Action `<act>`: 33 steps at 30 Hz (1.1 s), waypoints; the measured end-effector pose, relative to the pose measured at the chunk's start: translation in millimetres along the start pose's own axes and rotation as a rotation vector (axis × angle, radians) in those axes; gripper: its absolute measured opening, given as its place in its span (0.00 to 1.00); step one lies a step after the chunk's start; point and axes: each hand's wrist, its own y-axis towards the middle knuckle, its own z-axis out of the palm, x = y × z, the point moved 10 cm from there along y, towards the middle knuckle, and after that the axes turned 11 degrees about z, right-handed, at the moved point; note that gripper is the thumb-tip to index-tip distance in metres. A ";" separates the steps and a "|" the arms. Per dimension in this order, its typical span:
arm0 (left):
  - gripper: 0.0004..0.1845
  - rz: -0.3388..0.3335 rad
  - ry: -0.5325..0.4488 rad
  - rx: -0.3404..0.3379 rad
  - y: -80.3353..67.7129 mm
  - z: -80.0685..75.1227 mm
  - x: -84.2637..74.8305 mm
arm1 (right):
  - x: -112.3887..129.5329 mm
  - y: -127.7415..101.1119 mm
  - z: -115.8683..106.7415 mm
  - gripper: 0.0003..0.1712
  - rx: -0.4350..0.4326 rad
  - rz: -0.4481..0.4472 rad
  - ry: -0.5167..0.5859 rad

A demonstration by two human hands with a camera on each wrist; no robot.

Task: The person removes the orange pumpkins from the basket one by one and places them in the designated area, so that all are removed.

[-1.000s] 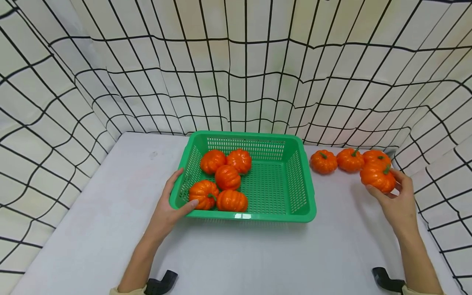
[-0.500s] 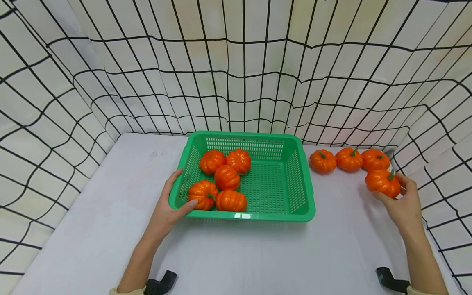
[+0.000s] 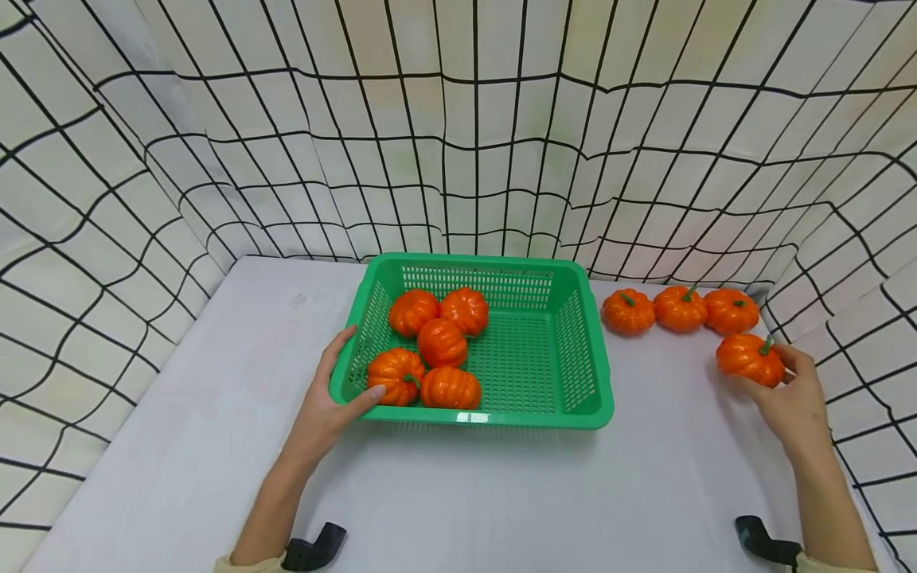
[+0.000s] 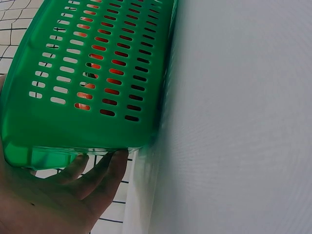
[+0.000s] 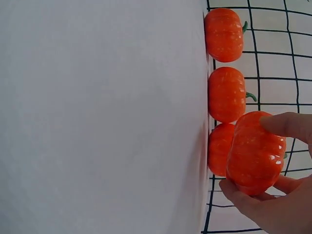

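Basket [image 4: 97,73] cropped by the left-wrist frame's top edge; pumpkins inside glimpsed only through wall slots. Third pumpkin [image 5: 220,148] of the row half hidden behind held pumpkin [image 5: 256,152].

Basket [image 3: 559,382] sits mid-table [image 3: 179,446], toward the back. 5 pumpkins in it, all in its left half: 2 at the back [image 3: 413,311] [image 3: 466,309], 1 in the middle [image 3: 442,342], 2 at the front [image 3: 394,375] [image 3: 450,387]. Left hand [image 3: 325,410] on the basket's front-left corner, thumb inside the rim. Right of the basket, 3 pumpkins on the table in a row near the back edge [image 3: 628,311] [image 3: 679,308] [image 3: 731,310]. In front of the row's right end, a 4th pumpkin [image 3: 748,358], w/ right hand [image 3: 791,402] around it from the near side. Netting [image 3: 458,143] behind and on both sides of the table.
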 end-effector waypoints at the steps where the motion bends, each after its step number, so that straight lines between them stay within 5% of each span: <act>1: 0.47 0.000 -0.002 0.000 0.0 0.2 0.3 | -1.3 1.0 -0.1 0.51 0.005 0.004 -0.001; 33: 0.47 -0.006 0.012 -0.007 -0.1 -0.8 2.4 | -13.7 23.3 0.8 0.55 0.081 -0.002 -0.092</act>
